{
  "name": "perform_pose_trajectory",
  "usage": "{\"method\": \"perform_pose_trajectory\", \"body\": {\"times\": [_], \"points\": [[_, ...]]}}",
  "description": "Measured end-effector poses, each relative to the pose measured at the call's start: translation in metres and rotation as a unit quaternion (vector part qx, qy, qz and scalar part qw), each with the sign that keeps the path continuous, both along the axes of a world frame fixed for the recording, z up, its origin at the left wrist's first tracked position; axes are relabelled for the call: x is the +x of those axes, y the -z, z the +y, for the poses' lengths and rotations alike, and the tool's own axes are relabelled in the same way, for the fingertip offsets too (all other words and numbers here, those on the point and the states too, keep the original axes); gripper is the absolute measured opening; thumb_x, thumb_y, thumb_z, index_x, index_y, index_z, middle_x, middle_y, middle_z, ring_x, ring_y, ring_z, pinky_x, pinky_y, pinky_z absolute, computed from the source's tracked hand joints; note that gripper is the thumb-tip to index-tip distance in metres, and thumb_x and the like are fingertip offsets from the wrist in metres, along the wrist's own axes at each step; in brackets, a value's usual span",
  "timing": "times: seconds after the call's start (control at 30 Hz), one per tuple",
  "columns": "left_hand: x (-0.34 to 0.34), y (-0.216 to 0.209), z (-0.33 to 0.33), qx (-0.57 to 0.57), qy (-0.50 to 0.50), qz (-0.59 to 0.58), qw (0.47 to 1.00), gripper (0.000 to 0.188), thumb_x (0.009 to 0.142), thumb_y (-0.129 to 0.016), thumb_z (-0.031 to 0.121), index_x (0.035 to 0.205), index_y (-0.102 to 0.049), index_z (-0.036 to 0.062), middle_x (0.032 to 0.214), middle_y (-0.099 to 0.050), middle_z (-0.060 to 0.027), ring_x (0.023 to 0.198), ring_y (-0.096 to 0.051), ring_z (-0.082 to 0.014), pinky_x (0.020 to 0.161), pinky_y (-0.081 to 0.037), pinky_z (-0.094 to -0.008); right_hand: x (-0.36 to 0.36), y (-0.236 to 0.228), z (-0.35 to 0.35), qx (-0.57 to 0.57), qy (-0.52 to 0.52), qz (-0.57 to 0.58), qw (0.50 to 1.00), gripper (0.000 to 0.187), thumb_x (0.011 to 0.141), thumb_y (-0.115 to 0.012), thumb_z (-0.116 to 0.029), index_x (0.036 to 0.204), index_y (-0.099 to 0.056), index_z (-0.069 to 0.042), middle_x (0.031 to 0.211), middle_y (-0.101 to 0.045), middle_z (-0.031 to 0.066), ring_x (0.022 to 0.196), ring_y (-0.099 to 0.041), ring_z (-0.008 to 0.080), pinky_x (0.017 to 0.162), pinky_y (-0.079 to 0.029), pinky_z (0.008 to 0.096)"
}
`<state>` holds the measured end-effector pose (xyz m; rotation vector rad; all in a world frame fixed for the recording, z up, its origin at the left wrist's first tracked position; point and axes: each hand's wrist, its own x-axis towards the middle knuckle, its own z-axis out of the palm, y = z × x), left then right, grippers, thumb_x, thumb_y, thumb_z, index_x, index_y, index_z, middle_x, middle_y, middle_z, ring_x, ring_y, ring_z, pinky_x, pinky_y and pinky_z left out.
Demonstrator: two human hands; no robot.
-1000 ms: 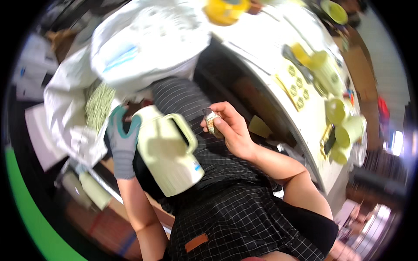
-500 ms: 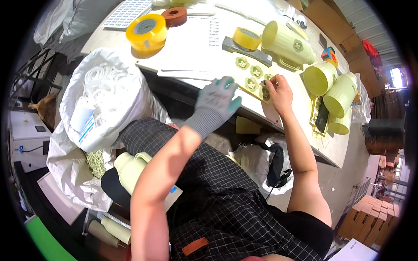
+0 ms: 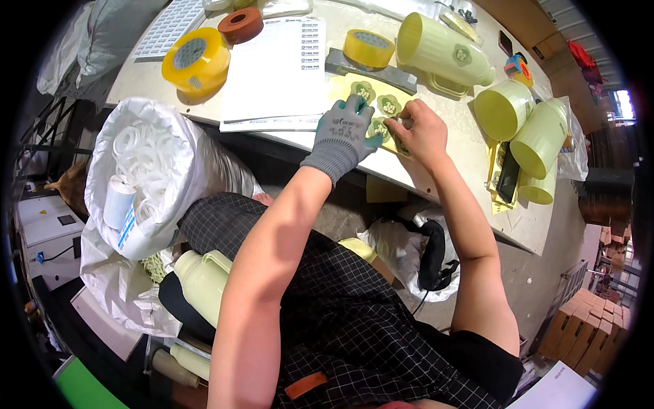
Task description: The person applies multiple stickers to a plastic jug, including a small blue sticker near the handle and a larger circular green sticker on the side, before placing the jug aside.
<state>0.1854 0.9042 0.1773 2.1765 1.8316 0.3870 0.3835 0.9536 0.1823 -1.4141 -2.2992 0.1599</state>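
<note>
My left hand [image 3: 342,136], in a grey knit glove with teal fingertips, lies at the near-left part of a yellow sticker sheet [image 3: 377,91], fingers apart. Green flower-shaped stickers [image 3: 389,105] sit on the sheet in rows. My bare right hand [image 3: 424,132] is closed in a pinch at the sheet's right side, on what looks like a sticker's edge; the fingers partly hide it. Behind the sheet, a yellow tape roll [image 3: 368,48] rests on a long grey block [image 3: 402,79]. A pale green jug [image 3: 443,53] with a flower sticker lies on its side beyond my right hand.
More pale green jugs [image 3: 538,140] lie at the table's right, near a black phone-like object [image 3: 508,178]. White papers [image 3: 272,75], a large yellow tape roll [image 3: 211,61] and a brown roll [image 3: 240,25] occupy the left. A white sack [image 3: 218,146] of rings stands beside the table.
The view has shifted, showing more of the white papers. My right hand has moved in closer to my left hand over the sticker sheet, still pinching. My left hand stays on the sheet.
</note>
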Motion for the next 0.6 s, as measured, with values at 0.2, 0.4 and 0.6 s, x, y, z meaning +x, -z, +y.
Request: {"method": "perform_pose_trajectory", "body": {"times": [0.2,0.4,0.6], "points": [[-0.017,0.01,0.003,0.004,0.03,-0.029,0.999,0.086,0.074,-0.088,0.046,0.143,-0.053,0.0086,0.145,-0.052,-0.0203,0.13,-0.057,-0.0371,0.109,-0.05,-0.0456,-0.017,-0.067,-0.043,-0.186,-0.079,0.193,0.96,0.035,0.08,-0.092,-0.026,0.083,-0.063,-0.007,0.078,-0.06,0.0015,0.069,-0.054,0.0156,0.063,-0.044,0.0316],[-0.035,-0.054,-0.089,-0.141,0.033,-0.163,0.976,0.052,0.089,-0.07,0.031,0.132,-0.062,0.0033,0.136,-0.062,-0.0182,0.128,-0.059,-0.0319,0.108,-0.05,-0.0407,-0.069,-0.095,-0.068,-0.275,-0.231,0.284,0.889,0.026,0.084,-0.086,-0.01,0.081,-0.061,-0.004,0.078,-0.059,-0.0026,0.075,-0.051,0.006,0.065,-0.04,0.0251],[-0.056,-0.08,-0.291,-0.006,0.076,-0.013,0.997,0.045,0.088,-0.076,0.034,0.124,-0.067,0.0086,0.127,-0.064,-0.0079,0.123,-0.06,-0.0278,0.103,-0.051,-0.0447,-0.168,-0.085,-0.12,-0.46,-0.311,0.249,0.794,0.028,0.088,-0.087,-0.015,0.081,-0.062,-0.005,0.076,-0.063,-0.0023,0.069,-0.053,0.0041,0.062,-0.041,0.0218]]}}
